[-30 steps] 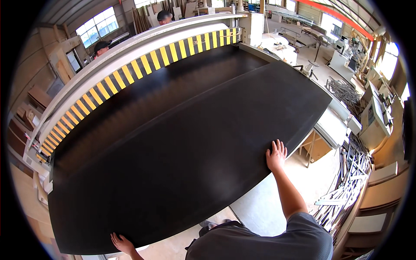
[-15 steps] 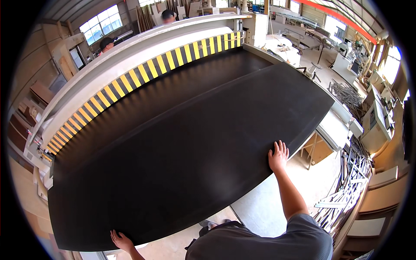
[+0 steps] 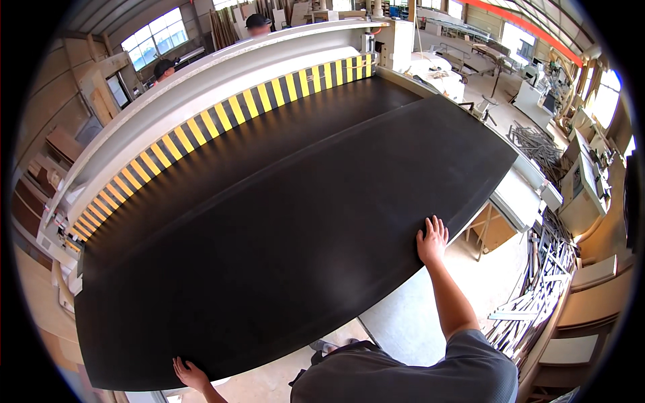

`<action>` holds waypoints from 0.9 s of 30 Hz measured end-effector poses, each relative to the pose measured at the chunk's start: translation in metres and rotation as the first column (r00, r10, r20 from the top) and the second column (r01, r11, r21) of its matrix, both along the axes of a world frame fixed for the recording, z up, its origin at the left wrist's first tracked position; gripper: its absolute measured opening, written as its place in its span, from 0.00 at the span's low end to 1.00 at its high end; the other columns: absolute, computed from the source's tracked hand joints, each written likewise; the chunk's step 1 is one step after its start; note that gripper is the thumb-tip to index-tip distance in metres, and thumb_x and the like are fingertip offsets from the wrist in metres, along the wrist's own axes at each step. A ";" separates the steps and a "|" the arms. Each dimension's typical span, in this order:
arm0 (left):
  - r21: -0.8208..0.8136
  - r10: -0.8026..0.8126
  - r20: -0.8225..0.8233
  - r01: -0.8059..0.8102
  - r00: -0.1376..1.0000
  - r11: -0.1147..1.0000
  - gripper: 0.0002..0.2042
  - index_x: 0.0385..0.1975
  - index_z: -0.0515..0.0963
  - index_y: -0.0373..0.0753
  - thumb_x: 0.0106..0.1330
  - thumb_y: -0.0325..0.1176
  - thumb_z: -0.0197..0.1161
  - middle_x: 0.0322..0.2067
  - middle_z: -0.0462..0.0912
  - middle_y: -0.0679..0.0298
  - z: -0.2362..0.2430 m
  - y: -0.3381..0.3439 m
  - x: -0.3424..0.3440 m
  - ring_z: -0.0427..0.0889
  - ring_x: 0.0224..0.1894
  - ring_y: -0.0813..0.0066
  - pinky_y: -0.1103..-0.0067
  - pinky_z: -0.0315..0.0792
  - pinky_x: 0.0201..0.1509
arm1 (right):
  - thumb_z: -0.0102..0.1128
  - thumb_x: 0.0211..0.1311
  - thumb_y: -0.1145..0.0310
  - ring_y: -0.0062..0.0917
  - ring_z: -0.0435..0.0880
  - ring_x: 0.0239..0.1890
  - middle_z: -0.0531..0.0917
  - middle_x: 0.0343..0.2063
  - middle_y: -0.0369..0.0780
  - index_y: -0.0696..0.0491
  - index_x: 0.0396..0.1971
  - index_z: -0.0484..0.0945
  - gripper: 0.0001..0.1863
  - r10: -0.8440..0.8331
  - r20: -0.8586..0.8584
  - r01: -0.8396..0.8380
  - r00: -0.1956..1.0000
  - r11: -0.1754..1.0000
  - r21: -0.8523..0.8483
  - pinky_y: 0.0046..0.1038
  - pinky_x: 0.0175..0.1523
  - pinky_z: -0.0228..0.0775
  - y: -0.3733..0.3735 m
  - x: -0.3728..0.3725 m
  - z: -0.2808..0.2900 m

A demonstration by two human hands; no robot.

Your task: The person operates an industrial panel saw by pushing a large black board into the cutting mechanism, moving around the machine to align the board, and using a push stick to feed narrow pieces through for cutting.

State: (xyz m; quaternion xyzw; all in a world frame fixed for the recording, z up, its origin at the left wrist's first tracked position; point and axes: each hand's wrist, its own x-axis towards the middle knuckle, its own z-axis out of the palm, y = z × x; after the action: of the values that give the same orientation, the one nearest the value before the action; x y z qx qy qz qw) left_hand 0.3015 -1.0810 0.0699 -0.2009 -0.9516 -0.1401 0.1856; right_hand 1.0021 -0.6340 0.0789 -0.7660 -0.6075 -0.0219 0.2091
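Observation:
A large black panel (image 3: 289, 221) lies across a machine bed and stretches over most of the view. My left hand (image 3: 191, 374) rests on its near edge at the lower left, fingers spread and pressed to the surface. On the right, my right hand (image 3: 433, 240) lies flat near the same edge, fingers extended. Neither hand grasps anything. Beyond the panel's far edge runs a dark strip of surface (image 3: 322, 121), up to a beam with yellow and black stripes (image 3: 222, 114).
A pale machine frame (image 3: 201, 74) spans the back; two people in dark caps (image 3: 258, 21) are behind it. At right are a metal side table (image 3: 514, 201), a heap of thin offcut strips (image 3: 537, 289), stacked boards (image 3: 598, 302) and a control cabinet (image 3: 583, 181).
The striped beam sits slightly lower than before. A person behind the machine has shifted a little. Both my hands and the panel stay nearly where they were.

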 end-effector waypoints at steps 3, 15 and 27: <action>0.014 -0.008 0.009 0.008 1.000 1.000 0.19 0.58 0.79 0.33 0.72 0.32 0.51 0.64 0.76 0.53 0.001 0.001 0.002 0.72 0.67 0.53 0.62 0.66 0.72 | 0.53 0.68 0.59 0.37 0.58 0.76 0.66 0.72 0.44 0.53 0.66 0.71 0.29 -0.003 -0.007 0.003 1.000 1.000 0.010 0.44 0.79 0.43 0.001 0.000 -0.004; 0.081 -0.015 0.024 0.013 1.000 0.997 0.17 0.54 0.81 0.33 0.71 0.32 0.53 0.62 0.78 0.55 -0.008 0.014 0.019 0.74 0.65 0.54 0.64 0.67 0.71 | 0.57 0.64 0.64 0.37 0.63 0.73 0.71 0.68 0.43 0.53 0.61 0.75 0.25 -0.012 -0.043 0.017 0.999 0.994 0.112 0.43 0.78 0.48 -0.014 -0.022 -0.018; 0.049 -0.041 -0.002 0.041 0.999 0.998 0.16 0.52 0.83 0.34 0.70 0.31 0.53 0.62 0.79 0.56 -0.012 0.060 -0.037 0.75 0.65 0.54 0.64 0.69 0.69 | 0.55 0.65 0.61 0.37 0.62 0.74 0.70 0.69 0.43 0.53 0.63 0.74 0.26 0.004 -0.001 -0.004 1.000 0.998 0.062 0.42 0.78 0.47 0.036 -0.072 -0.018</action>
State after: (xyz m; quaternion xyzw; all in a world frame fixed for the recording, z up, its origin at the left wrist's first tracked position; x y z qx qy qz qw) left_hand 0.2649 -1.0212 0.0580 -0.2160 -0.9434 -0.1671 0.1883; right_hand 0.9304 -0.5980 0.0613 -0.7580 -0.6078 -0.0400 0.2332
